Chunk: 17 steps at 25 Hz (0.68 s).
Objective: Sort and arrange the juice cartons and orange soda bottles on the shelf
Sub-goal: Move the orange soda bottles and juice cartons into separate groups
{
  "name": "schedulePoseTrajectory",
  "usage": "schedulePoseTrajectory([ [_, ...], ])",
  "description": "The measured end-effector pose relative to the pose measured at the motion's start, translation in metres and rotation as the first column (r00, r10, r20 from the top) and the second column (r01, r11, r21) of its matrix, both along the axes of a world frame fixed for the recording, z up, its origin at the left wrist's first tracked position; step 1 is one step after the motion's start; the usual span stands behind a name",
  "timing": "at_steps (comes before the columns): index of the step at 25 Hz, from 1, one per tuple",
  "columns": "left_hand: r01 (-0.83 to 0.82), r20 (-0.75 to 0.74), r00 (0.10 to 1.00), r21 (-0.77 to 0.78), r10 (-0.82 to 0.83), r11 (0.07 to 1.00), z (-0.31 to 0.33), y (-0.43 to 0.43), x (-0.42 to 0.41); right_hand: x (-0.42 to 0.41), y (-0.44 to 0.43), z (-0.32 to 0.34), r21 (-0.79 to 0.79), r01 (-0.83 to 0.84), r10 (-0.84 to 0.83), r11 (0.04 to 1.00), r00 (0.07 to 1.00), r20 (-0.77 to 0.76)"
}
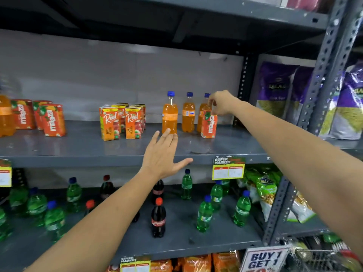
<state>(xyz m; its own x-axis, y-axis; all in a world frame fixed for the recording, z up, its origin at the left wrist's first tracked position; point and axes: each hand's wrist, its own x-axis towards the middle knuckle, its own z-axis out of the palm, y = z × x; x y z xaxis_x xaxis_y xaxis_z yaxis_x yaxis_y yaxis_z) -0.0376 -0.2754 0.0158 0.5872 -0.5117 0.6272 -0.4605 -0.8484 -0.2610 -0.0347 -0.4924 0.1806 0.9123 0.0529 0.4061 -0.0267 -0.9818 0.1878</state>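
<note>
Three orange soda bottles with blue caps stand on the grey shelf [78, 148]: left [170, 114], middle [188, 114] and right [202, 110]. A Maaza carton [209, 125] stands in front of the right bottle. My right hand [222, 103] pinches that carton's top corner. My left hand [163, 156] is open with fingers spread, its fingertips just below the left bottle and holding nothing. Several Real juice cartons [121, 122] stand grouped mid-shelf. More Maaza cartons [39, 116] and another orange bottle [5, 116] stand at the far left.
Bare shelf lies between the carton groups. Green soda bottles [204, 214] and cola bottles [158, 218] stand scattered on the shelf below. Purple snack bags [275, 89] fill the bay to the right, behind a perforated upright [322, 75]. A price tag [228, 167] hangs on the shelf edge.
</note>
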Motion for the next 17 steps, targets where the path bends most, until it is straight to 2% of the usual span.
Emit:
schedulePoseTrajectory([
  [6,-0.032,0.019,0.999,0.039,0.031,0.999,-0.007,0.000,0.005,0.018,-0.016,-0.018,0.086,-0.008,0.024,0.996,0.982,-0.188],
  [11,-0.030,0.018,0.999,0.028,0.030,0.999,-0.007,-0.003,0.004,0.023,-0.019,-0.022,0.051,0.011,-0.004,0.999,0.992,-0.129],
  [17,-0.029,-0.029,0.999,-0.004,0.029,1.000,-0.007,0.018,-0.001,0.012,-0.003,-0.010,0.017,-0.029,0.032,0.999,0.977,-0.210],
])
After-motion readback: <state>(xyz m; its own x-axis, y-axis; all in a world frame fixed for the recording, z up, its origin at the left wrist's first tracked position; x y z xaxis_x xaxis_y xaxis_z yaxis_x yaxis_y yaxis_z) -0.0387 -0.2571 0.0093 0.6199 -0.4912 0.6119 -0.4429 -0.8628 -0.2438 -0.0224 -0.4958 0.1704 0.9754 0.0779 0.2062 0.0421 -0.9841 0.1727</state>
